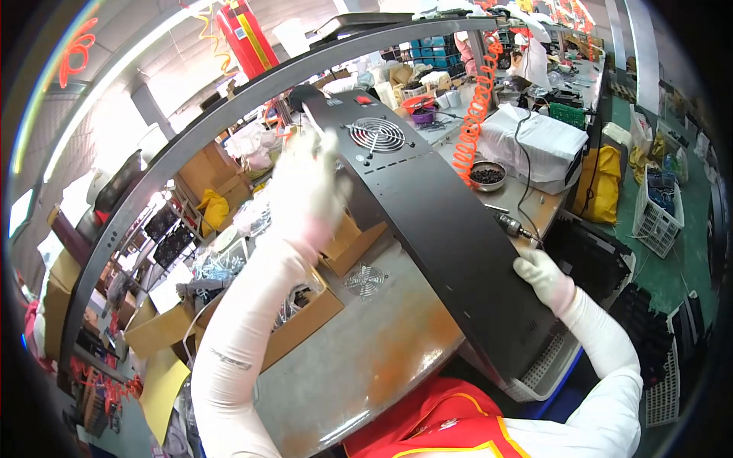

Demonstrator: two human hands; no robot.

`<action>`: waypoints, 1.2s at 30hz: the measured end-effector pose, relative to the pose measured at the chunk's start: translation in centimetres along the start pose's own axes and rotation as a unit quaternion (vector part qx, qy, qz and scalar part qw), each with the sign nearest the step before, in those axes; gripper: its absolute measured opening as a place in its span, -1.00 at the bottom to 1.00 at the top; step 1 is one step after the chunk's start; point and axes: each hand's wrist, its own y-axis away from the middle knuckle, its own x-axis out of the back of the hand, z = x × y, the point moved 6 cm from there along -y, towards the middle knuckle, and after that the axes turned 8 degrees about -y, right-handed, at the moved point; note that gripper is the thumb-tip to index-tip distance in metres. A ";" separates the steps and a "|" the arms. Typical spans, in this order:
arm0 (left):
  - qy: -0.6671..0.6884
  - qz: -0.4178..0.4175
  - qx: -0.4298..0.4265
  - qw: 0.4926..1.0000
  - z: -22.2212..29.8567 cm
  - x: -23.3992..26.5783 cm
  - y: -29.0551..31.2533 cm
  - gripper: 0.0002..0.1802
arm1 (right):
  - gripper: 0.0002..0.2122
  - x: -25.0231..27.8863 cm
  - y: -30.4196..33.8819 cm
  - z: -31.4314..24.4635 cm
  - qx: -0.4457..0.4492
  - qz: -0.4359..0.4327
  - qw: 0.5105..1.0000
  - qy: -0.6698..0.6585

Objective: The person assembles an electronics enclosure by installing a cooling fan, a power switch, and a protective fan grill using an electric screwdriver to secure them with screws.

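A long black metal case [450,244] lies slantwise across the workbench, its near end over a white plastic basket [544,388]. A round wire fan grille [378,136] and a small red part [363,100] show at its far end. With white-gloved fingers curled over its right edge, my right hand [544,276] holds the case near the close end. My left hand [309,183], also gloved, is raised by the left side of the far end; motion smears its fingers, so any hold is hidden. A loose fan grille [366,282] rests on the bench [359,366].
Cardboard boxes [301,328] with wire parts stand left. Right of the case are a power screwdriver [515,227], a bowl of small dark parts [487,176] and a white-wrapped block [527,145]. An orange coiled hose [479,107] hangs there; a grey metal bar [229,99] arches overhead.
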 end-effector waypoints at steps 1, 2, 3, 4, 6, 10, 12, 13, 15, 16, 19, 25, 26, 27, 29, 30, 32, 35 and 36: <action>0.054 -0.087 0.025 0.994 1.2 -2.1 2.1 -0.32 | -0.48 0.4 -1.7 -0.5 0.041 0.009 0.999 -0.003; 0.056 -0.154 -0.057 0.985 2.7 -4.3 4.9 -0.29 | -0.51 1.8 -3.4 -0.1 0.025 0.011 0.999 0.028; 0.057 -0.218 -0.140 0.964 4.5 -6.1 8.3 -0.27 | -0.55 3.5 -5.1 0.3 0.010 0.016 0.998 0.060; 0.110 -0.194 -0.200 0.954 7.0 -5.4 12.9 -0.27 | -0.58 5.0 -7.1 0.5 -0.004 0.038 0.994 0.106; 0.280 -0.307 -0.261 0.871 10.0 -4.0 21.6 -0.19 | -0.63 5.7 -10.8 0.4 0.021 0.056 0.987 0.146; 0.341 -0.370 -0.247 0.828 11.8 -3.1 33.0 -0.28 | -0.62 5.0 -20.8 2.1 0.004 0.071 0.979 0.191; 0.378 -0.348 -0.171 0.841 11.2 -2.9 32.3 -0.39 | -0.62 3.8 -25.2 3.4 0.006 0.069 0.985 0.158; 0.390 -0.341 -0.156 0.841 11.2 -2.8 31.9 -0.42 | -0.62 3.5 -27.4 3.9 0.008 0.075 0.989 0.127; 0.397 -0.342 -0.158 0.837 11.3 -3.5 32.0 -0.44 | -0.61 3.6 -32.4 5.3 0.009 0.063 0.990 0.126; 0.394 -0.347 -0.154 0.837 11.2 -3.7 32.1 -0.44 | -0.61 2.8 -34.1 5.7 0.011 0.047 0.991 0.125; 0.408 -0.359 -0.156 0.825 11.2 -4.0 32.0 -0.46 | -0.59 2.0 -37.1 7.7 -0.006 0.097 0.990 0.107; 0.428 -0.355 -0.139 0.819 11.0 -4.6 31.8 -0.47 | -0.55 3.5 -38.9 8.5 -0.043 -0.004 0.969 0.243; 0.431 -0.359 -0.138 0.816 10.8 -4.6 31.9 -0.47 | -0.49 3.1 -39.0 7.7 -0.063 0.006 0.916 0.397; 0.431 -0.357 -0.139 0.817 10.8 -4.8 31.9 -0.47 | -0.49 2.6 -38.9 7.4 -0.069 0.011 0.915 0.398; 0.436 -0.357 -0.140 0.814 10.9 -4.7 31.8 -0.46 | -0.47 1.9 -38.3 5.8 -0.021 0.091 0.784 0.613; 0.433 -0.357 -0.135 0.816 10.8 -4.6 31.7 -0.47 | -0.46 0.8 -37.2 4.8 -0.009 0.106 0.744 0.660; 0.426 -0.365 -0.131 0.817 10.8 -4.4 31.9 -0.47 | -0.48 1.0 -36.0 3.7 0.054 0.132 0.741 0.656; 0.420 -0.374 -0.136 0.815 11.1 -3.9 32.0 -0.47 | -0.57 3.6 -32.4 2.2 0.090 0.126 0.783 0.603; 0.413 -0.368 -0.137 0.822 11.0 -3.6 32.4 -0.44 | -0.60 4.2 -29.7 1.3 0.158 0.150 0.782 0.584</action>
